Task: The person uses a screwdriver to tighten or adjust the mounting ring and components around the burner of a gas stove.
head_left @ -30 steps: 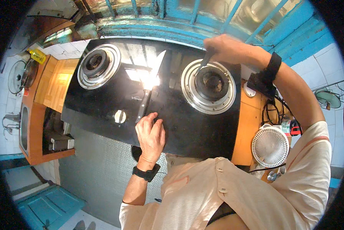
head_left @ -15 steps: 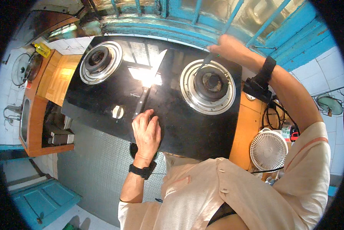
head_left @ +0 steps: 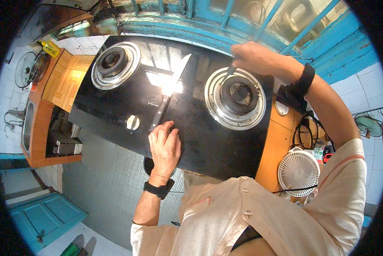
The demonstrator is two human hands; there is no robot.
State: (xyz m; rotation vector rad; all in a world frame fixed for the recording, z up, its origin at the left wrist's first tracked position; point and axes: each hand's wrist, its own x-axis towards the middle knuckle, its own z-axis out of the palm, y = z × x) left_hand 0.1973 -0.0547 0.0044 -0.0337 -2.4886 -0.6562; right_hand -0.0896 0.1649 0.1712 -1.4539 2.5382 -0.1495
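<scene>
Right hand (head_left: 252, 58), upper right of the frame, is closed around a slim dark tool (head_left: 229, 71) that slants down to the upper-left part of the right burner (head_left: 241, 96), 1 of 2 on the black glass stove (head_left: 219, 149); exact tip contact cannot be told. Left hand (head_left: 164, 148), lower centre, lies palm down with fingers loosely bent over the stove's near edge; cannot tell whether it grips anything beneath. Just beside its fingertips ends the handle of a knife (head_left: 160, 112), blade toward upper centre, with 1 pale knob (head_left: 133, 123) left of it.
</scene>
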